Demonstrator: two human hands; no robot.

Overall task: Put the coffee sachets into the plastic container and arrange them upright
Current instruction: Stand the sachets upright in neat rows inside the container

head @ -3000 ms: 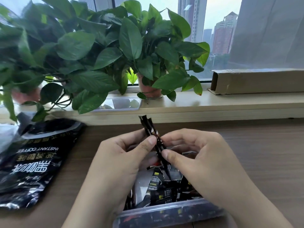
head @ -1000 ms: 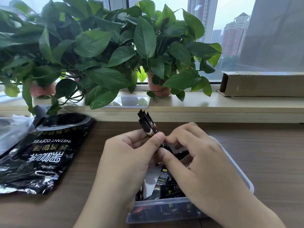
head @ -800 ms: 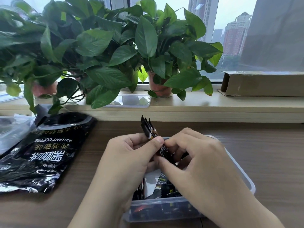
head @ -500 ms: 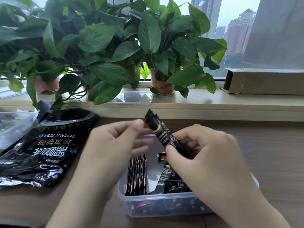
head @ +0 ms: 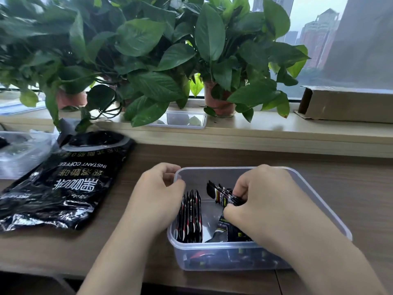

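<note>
- The plastic container (head: pixel 321 201) sits on the table (head: pixel 350 184), near its front edge.
- Inside the container, against its left wall, a row of coffee sachets (head: pixel 190 216) stands on edge.
- Right of that row, still inside the container, more sachets (head: pixel 230 232) lie loose.
- The left hand (head: pixel 158 198) rests at the container's left wall, fingers over its rim.
- The right hand (head: pixel 262 201) is inside the container, closed on a few sachets (head: pixel 222 193) above the loose ones.
- Left of the container, a coffee bag (head: pixel 63 184) lies flat on the table.
- Behind the container runs a windowsill (head: pixel 265 126), bearing potted plants (head: pixel 217 60), a clear tray (head: pixel 182 120) and, right of the container, a cardboard box (head: pixel 348 105).
</note>
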